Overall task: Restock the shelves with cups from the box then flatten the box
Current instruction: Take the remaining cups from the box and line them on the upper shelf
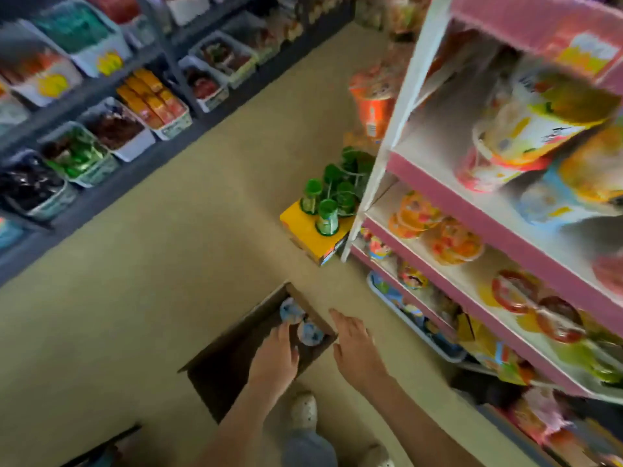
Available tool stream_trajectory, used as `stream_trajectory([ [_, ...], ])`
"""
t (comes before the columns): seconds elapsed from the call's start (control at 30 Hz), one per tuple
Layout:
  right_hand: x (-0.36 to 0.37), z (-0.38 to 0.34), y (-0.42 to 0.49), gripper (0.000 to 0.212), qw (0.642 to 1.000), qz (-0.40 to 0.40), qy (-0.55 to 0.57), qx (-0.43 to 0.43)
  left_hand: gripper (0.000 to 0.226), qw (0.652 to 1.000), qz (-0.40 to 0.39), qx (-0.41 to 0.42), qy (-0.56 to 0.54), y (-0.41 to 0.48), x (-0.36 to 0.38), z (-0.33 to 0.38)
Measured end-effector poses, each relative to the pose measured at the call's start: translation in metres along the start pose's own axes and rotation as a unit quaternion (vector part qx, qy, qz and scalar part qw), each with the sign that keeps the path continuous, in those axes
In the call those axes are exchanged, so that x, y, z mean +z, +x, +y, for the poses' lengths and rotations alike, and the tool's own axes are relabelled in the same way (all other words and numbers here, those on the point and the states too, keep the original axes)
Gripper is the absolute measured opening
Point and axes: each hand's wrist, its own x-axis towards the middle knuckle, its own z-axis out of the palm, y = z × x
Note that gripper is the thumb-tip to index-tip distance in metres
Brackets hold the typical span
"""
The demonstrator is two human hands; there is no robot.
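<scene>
Two cups (292, 311) with pale blue tops show at the far end of the open cardboard box (237, 332), which sits on the beige floor (151, 264) close to our feet, one pale shoe (304, 411) beside its near corner. From the head view, our only one, we see our left hand (273, 362) reaching down inside the box, fingers stretched toward the nearer cup. Whether the fingertips touch it we cannot tell, and nothing looks gripped. Our right hand (357, 348) hovers over the box's right wall, fingers spread and empty. The pink shelves (472, 210) rise on the right, already carrying blurred cups and bowls, with bare room on the upper tiers. Farther along, green bottles (327, 210) stand on a yellow carton (305, 235).

We judge the step to be picking the cups out. To do it well, we should close each hand round one cup's body rather than its thin lid and lift straight up, clear of the walls. Set them upright on a shelf beside like stock. The rest of the box is dark, so check it before flattening.
</scene>
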Motion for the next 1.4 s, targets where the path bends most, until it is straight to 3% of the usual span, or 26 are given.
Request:
stream_trajectory([
  [0.2,0.078,-0.023,0.061,0.057,0.998,-0.065,-0.011,-0.018,0.052,0.993,-0.061,-0.099,-0.016,0.031,0.041,-0.092],
  [0.33,0.144,-0.015,0.104,0.075,0.994,-0.075,-0.080,-0.006,0.053,0.985,-0.096,-0.135,-0.038,0.068,0.090,-0.124],
  [0.47,0.225,0.006,0.149,0.070,0.981,-0.187,-0.024,0.038,0.053,0.980,-0.103,-0.161,-0.049,0.111,0.151,-0.144],
  [0.6,0.292,0.037,0.200,0.083,0.980,-0.173,-0.010,0.096,0.054,0.978,-0.108,-0.171,-0.046,0.156,0.205,-0.162],
  [0.83,0.375,0.096,0.260,0.106,0.968,-0.128,-0.135,0.170,0.058,0.978,-0.123,-0.165,-0.030,0.221,0.282,-0.192],
  [1.13,0.442,0.146,0.284,0.111,0.934,-0.117,-0.315,0.123,0.063,0.978,-0.121,-0.164,-0.044,0.248,0.359,-0.208],
  [1.4,0.430,0.146,0.292,0.108,0.911,-0.102,-0.396,0.055,0.065,0.981,-0.117,-0.150,-0.038,0.233,0.362,-0.200],
])
